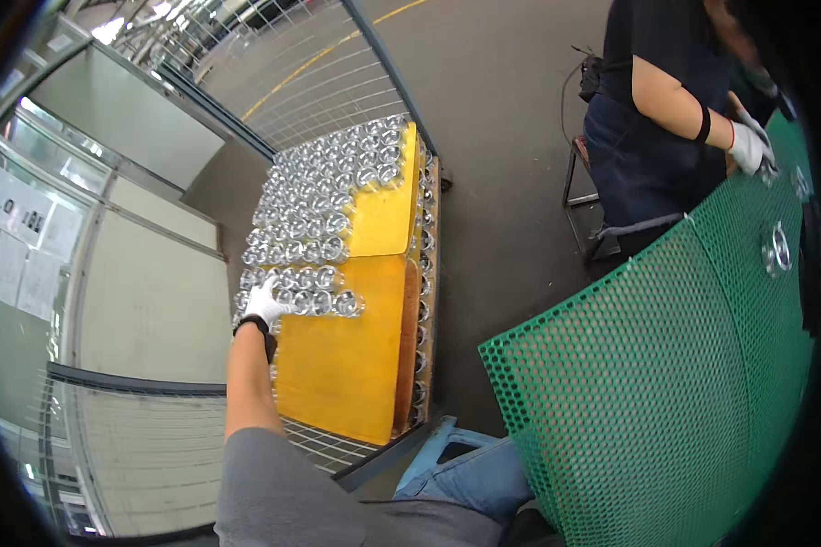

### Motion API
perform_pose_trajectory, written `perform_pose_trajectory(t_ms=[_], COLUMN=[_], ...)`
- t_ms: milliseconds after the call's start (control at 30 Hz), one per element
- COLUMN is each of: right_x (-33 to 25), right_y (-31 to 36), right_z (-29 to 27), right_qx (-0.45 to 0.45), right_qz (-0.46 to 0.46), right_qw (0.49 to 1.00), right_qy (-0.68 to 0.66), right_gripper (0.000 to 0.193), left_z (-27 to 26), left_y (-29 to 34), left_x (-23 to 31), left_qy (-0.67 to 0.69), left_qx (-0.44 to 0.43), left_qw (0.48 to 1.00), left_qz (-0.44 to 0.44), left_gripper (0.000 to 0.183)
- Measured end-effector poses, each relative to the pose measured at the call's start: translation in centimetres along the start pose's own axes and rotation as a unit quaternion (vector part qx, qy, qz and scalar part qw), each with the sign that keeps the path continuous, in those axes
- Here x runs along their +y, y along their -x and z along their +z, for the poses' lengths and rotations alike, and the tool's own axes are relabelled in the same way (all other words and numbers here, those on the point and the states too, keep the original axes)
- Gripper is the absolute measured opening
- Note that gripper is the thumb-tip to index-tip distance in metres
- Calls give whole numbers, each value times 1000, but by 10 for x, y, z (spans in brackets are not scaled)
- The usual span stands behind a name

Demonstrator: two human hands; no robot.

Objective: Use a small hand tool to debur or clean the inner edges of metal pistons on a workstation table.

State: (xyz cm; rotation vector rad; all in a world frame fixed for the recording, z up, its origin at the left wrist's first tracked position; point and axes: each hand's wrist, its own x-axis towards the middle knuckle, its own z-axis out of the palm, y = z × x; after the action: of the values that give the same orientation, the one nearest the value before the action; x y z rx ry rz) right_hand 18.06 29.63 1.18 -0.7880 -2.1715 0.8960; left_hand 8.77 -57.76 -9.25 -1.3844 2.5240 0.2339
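My left hand [265,303], in a white glove with a dark band at the wrist, reaches to the near left part of a block of shiny, see-through-looking round cups [312,302]. Its thumb and fingers are spread apart over the cups and touch or nearly touch them. Whether one cup is between the fingers is hard to make out. The cups stand in close rows on yellow boards [342,365] atop a stack in a wire cage cart. My right hand is out of the picture.
Right of the cart, a green perforated mat [629,383] covers a work surface, with a similar shiny round cup [777,251] on it. A co-worker [652,137] in dark clothes works there with gloved hands. Wire mesh sides [337,82] bound the cart; pale panels [155,273] stand left.
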Motion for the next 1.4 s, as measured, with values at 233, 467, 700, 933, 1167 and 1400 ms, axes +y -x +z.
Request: perform_pose_trajectory(t_ms=[233,467,700,933,1167,1400], right_x=[30,50,-21,-38,-53,-55], right_y=[-11,-22,-30,-19,-13,-11], right_z=[-6,-32,-7,3,10,14], right_qx=[-75,-70,-101,-118,-89,-104], right_qz=[-142,67,291,242,251,197], right_qw=[985,993,945,962,963,975], right_qy=[60,68,-112,-43,-39,10], right_gripper=[49,42,47,43,26,28], left_z=[105,89,130,108,84,102], left_y=[-35,-67,-66,-55,-40,-72], left_x=[32,40,18,32,58,-29], left_qy=[24,10,78,88,4,374], left_qx=[-22,-153,-22,-30,-106,-110], left_qw=[999,986,995,993,989,917], left_qz=[-35,-63,-61,-68,-99,-85], left_gripper=[96,123,96,80,91,85])
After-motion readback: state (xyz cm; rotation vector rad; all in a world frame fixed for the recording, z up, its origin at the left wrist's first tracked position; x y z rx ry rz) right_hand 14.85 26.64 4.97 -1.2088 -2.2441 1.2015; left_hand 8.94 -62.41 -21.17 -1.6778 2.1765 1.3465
